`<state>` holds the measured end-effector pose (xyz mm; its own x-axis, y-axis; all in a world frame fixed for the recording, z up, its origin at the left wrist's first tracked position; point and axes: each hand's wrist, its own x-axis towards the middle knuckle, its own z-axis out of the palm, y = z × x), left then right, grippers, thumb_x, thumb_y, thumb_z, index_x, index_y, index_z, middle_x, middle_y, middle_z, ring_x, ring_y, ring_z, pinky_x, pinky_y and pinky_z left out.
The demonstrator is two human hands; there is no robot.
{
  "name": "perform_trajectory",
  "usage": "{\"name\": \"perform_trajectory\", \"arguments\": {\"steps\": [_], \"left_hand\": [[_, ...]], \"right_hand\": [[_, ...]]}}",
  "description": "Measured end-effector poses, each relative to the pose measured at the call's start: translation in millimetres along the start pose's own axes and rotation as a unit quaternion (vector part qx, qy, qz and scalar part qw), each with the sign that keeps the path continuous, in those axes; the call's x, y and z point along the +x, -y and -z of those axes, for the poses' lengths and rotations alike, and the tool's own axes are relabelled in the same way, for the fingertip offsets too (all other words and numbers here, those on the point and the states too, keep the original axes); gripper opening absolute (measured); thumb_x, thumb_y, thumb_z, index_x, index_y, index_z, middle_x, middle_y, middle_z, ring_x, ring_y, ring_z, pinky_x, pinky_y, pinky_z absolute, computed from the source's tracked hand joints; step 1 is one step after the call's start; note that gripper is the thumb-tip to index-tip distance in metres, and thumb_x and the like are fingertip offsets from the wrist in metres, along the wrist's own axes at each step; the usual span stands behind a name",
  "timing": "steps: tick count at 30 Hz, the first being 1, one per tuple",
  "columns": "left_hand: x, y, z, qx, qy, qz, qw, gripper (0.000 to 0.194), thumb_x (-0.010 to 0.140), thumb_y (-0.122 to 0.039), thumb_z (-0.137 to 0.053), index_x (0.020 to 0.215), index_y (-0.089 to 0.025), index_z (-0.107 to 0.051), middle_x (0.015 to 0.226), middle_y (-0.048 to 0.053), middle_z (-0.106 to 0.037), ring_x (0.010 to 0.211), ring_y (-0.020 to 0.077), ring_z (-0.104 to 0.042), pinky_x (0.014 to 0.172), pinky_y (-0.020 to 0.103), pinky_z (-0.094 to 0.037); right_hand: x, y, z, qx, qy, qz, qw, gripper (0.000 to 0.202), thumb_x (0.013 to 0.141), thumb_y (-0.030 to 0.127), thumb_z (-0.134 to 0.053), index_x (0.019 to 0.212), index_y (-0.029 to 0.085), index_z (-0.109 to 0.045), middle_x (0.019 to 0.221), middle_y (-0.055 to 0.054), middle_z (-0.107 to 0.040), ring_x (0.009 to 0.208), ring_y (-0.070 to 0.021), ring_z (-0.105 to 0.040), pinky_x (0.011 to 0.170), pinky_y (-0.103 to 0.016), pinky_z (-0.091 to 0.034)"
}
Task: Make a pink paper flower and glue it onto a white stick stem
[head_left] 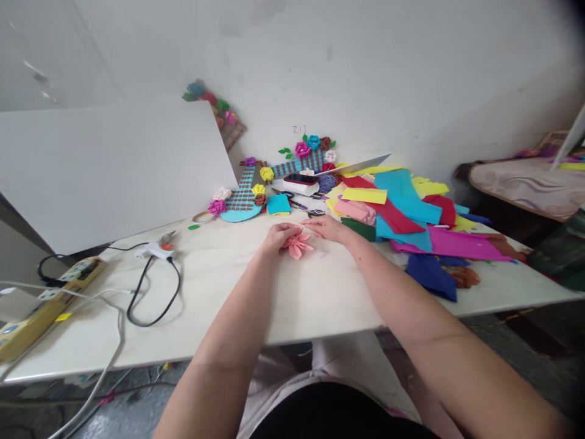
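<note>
A salmon-pink paper flower [298, 244] with several pointed petals is just above the white table. My left hand [278, 237] is closed on its left side, thumb on top and fingers partly hidden behind it. On the other side, my right hand [329, 228] reaches in with its fingers stretched out, the tips close to the flower's upper right edge. Whether those tips touch a petal I cannot make out. Just beyond the hands lie scissors [283, 193] and a folded blue paper piece [278, 205].
Coloured paper sheets [406, 195] are heaped on the right. Flower-decorated guitar shapes [242, 198] lean at the back beside a phone [301, 179] on a white box. On the left are a glue gun [158, 249], its cable and a power strip [50, 305]. A white board [114, 171] stands behind them.
</note>
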<state>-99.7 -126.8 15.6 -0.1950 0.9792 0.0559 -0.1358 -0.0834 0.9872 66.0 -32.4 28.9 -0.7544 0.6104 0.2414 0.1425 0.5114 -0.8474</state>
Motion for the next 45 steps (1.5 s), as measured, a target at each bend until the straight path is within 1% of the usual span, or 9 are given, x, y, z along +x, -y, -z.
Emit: {"name": "perform_trajectory", "arguments": {"steps": [6,9,12,16,22,29,37,41,45], "left_hand": [[5,3,3.9,0.049,-0.004,0.000,0.999,0.029,0.057,-0.036,-0.078,0.065,-0.011,-0.065,0.050,0.002,-0.055,0.041,0.0080,-0.043,0.042,0.022,-0.026],[6,5,4.8,0.050,-0.009,0.002,0.999,0.027,0.057,-0.035,-0.077,0.061,-0.012,-0.062,0.048,0.001,-0.053,0.041,0.0087,-0.043,0.042,0.023,-0.025],[7,5,4.7,0.038,-0.008,-0.004,0.999,0.027,0.057,-0.034,-0.076,0.058,-0.013,-0.060,0.045,0.001,-0.050,0.042,0.0096,-0.043,0.042,0.024,-0.026],[6,5,4.0,0.037,-0.024,-0.001,0.999,0.027,0.057,-0.032,-0.074,0.051,-0.013,-0.055,0.043,-0.001,-0.045,0.039,0.0071,-0.038,0.042,0.024,-0.022],[8,5,3.2,0.013,-0.047,-0.002,0.999,0.025,0.052,-0.031,-0.072,0.053,-0.011,-0.059,0.046,0.000,-0.049,0.043,0.0081,-0.041,0.046,0.024,-0.025],[6,4,2.1,0.013,-0.036,-0.007,0.999,0.027,0.053,-0.033,-0.074,0.058,-0.009,-0.063,0.049,0.002,-0.054,0.043,0.0088,-0.043,0.046,0.024,-0.025],[6,4,2.6,0.021,-0.032,-0.005,0.999,0.028,0.053,-0.033,-0.074,0.053,-0.010,-0.059,0.045,0.000,-0.049,0.040,0.0070,-0.038,0.044,0.024,-0.020],[5,4,3.2,0.020,-0.020,-0.012,1.000,0.026,0.054,-0.033,-0.073,0.055,-0.010,-0.060,0.047,0.000,-0.050,0.041,0.0077,-0.040,0.044,0.024,-0.022],[5,4,3.4,0.023,-0.010,-0.018,1.000,0.027,0.055,-0.034,-0.073,0.054,-0.011,-0.058,0.047,0.000,-0.050,0.041,0.0078,-0.041,0.044,0.024,-0.023]], "right_hand": [[0,3,-2,-0.016,0.004,-0.008,1.000,0.044,0.078,0.040,-0.058,0.108,0.011,-0.070,0.054,0.004,-0.049,0.051,-0.0087,-0.038,0.052,-0.023,-0.036],[0,3,-3,-0.028,0.002,0.003,1.000,0.039,0.079,0.037,-0.056,0.107,0.013,-0.072,0.055,0.003,-0.052,0.052,-0.0092,-0.039,0.052,-0.023,-0.037],[0,2,-4,-0.032,-0.002,0.018,0.999,0.038,0.080,0.033,-0.056,0.108,0.013,-0.072,0.054,0.003,-0.050,0.052,-0.0088,-0.039,0.050,-0.021,-0.037],[0,-2,-4,-0.048,0.007,0.042,0.998,0.039,0.083,0.032,-0.054,0.113,0.013,-0.070,0.052,0.004,-0.048,0.050,-0.0080,-0.039,0.049,-0.020,-0.038],[5,-12,-2,-0.111,0.000,0.078,0.991,0.035,0.084,0.027,-0.055,0.113,0.017,-0.071,0.057,0.000,-0.060,0.054,-0.0095,-0.047,0.056,-0.021,-0.041],[5,-13,-2,-0.120,-0.002,0.094,0.988,0.032,0.083,0.025,-0.056,0.111,0.020,-0.072,0.079,-0.003,-0.074,0.062,-0.0127,-0.058,0.063,-0.025,-0.048],[5,-9,-3,-0.133,-0.013,0.090,0.987,0.030,0.081,0.021,-0.059,0.107,0.023,-0.074,0.092,-0.003,-0.076,0.078,-0.0171,-0.067,0.074,-0.027,-0.053],[5,-10,-3,-0.128,-0.016,0.093,0.987,0.029,0.079,0.022,-0.062,0.105,0.023,-0.074,0.093,-0.003,-0.076,0.081,-0.0182,-0.068,0.075,-0.027,-0.053],[4,-9,-5,-0.101,-0.012,0.081,0.992,0.031,0.080,0.021,-0.057,0.107,0.021,-0.074,0.099,-0.005,-0.075,0.080,-0.0173,-0.067,0.075,-0.027,-0.053]]}}
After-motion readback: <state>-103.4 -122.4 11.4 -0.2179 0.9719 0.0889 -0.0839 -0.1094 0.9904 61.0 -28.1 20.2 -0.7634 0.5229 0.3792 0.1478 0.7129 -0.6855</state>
